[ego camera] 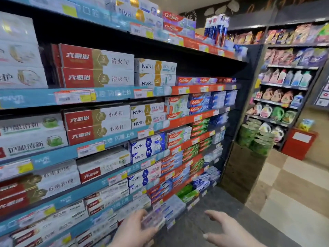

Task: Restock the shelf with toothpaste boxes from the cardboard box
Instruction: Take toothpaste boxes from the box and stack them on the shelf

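Head view. The shelf [114, 94] fills the frame from 9 to 1 o'clock, its tiers packed with toothpaste stock.

The left hand [131, 227], at 6 o'clock, has its fingers curled round a pale toothpaste box [154, 219] held just in front of the lowest tiers. The box is blurred and its label can't be read.

The right hand [229, 230], at 5 o'clock, is spread and relaxed over the dark floor [204, 207], holding nothing. The cardboard box is out of view.

Step in hand, by my reading: seat this box in a low row.

- Find the matching stack first.
- Keep the long face outward and level, then slide the box in flat, not nose-down.
- Use the free right hand to steady the neighbouring boxes so none tip off the edge.
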Motion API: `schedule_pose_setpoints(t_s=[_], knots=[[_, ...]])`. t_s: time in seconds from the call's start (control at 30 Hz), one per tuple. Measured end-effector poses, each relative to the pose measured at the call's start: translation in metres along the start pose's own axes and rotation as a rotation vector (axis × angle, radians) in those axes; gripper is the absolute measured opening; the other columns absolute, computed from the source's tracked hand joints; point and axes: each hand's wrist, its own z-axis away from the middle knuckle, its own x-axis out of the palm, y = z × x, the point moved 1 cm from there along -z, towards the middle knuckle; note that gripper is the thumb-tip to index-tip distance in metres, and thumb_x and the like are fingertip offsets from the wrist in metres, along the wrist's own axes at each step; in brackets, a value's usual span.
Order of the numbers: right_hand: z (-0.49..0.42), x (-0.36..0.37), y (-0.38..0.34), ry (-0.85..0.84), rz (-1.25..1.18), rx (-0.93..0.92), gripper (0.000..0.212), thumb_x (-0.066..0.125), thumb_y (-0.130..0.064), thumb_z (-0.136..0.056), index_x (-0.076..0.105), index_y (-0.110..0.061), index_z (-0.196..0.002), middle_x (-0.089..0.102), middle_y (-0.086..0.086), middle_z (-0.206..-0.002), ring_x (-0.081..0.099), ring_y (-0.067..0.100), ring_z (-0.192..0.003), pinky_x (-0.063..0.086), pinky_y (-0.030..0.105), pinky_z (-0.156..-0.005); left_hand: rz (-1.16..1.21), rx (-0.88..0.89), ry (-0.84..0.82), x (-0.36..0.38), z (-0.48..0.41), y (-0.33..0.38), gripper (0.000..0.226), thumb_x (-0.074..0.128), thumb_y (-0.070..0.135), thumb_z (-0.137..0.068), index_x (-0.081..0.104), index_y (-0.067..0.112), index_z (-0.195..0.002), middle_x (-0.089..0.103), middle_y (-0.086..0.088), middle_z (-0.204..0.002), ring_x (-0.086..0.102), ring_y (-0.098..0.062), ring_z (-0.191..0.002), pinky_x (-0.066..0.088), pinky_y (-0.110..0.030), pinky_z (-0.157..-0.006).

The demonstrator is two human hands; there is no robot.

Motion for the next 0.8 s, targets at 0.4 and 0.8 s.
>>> schedule_pose_setpoints(t_s=[0.4, 0.8], knots=[[-0.133, -0.040, 0.048, -0.354, 0.203, -0.295, 0.067, 0.062, -0.045, -0.080, 0.032, -0.032, -0.139, 0.039, -0.009, -0.144, 0.040, 0.009, -0.131, 0.036, 0.023, -0.106, 0.047, -0.417, 0.288, 0.058, -0.010, 0.021, 0.063, 0.065, 0.052, -0.072, 0.048, 0.022, -0.125, 0.053, 0.000, -0.129, 0.052, -0.014, -0.116, 0.043, -0.025, -0.094], [-0.207, 0.026, 0.048, -0.547, 0.399, -0.493, 0.066, 0.063, -0.037, -0.081, 0.036, -0.018, -0.138, 0.045, 0.002, -0.142, 0.044, 0.016, -0.128, 0.036, 0.025, -0.102, 0.044, -0.821, 0.442, 0.094, 0.040, -0.005, 0.066, 0.066, 0.051, -0.073, 0.048, 0.017, -0.127, 0.054, -0.004, -0.128, 0.055, -0.019, -0.114, 0.046, -0.032, -0.095]])
